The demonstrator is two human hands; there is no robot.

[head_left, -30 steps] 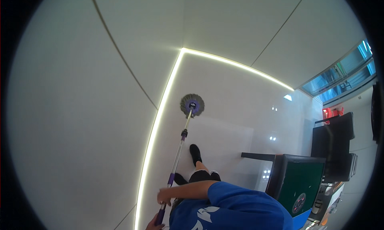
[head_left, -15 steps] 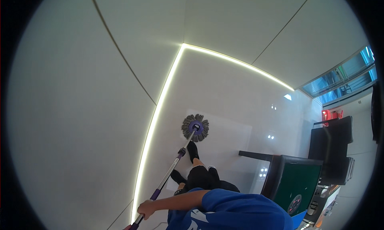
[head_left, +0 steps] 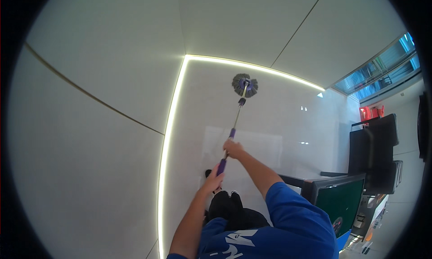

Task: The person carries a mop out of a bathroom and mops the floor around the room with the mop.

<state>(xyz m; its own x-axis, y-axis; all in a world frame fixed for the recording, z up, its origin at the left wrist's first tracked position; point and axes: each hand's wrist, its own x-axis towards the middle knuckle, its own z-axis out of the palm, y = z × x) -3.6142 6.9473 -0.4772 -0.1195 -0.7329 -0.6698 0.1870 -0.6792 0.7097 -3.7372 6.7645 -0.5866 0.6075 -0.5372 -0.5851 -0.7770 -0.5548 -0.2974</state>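
A spin mop (head_left: 236, 115) with a silver pole and purple grips reaches away from me over the pale glossy floor. Its round head of grey strands (head_left: 245, 85) lies flat on the floor, close to the lit far wall edge. My right hand (head_left: 233, 148) is wrapped round the pole about midway. Lower down, at the purple end grip, my left hand (head_left: 213, 179) is closed on the same pole. Both of my arms stretch forward from blue sleeves.
A lit strip (head_left: 169, 119) runs along the left and far walls, meeting in a corner. A dark-framed green-topped table (head_left: 339, 205) stands close on my right. Black chairs (head_left: 373, 155) and red objects (head_left: 371, 112) are farther right, near a window (head_left: 382, 81).
The mop head has slid away from near my feet, forward and to the right toward the far wall. My hands have come from the lower left to in front of me.
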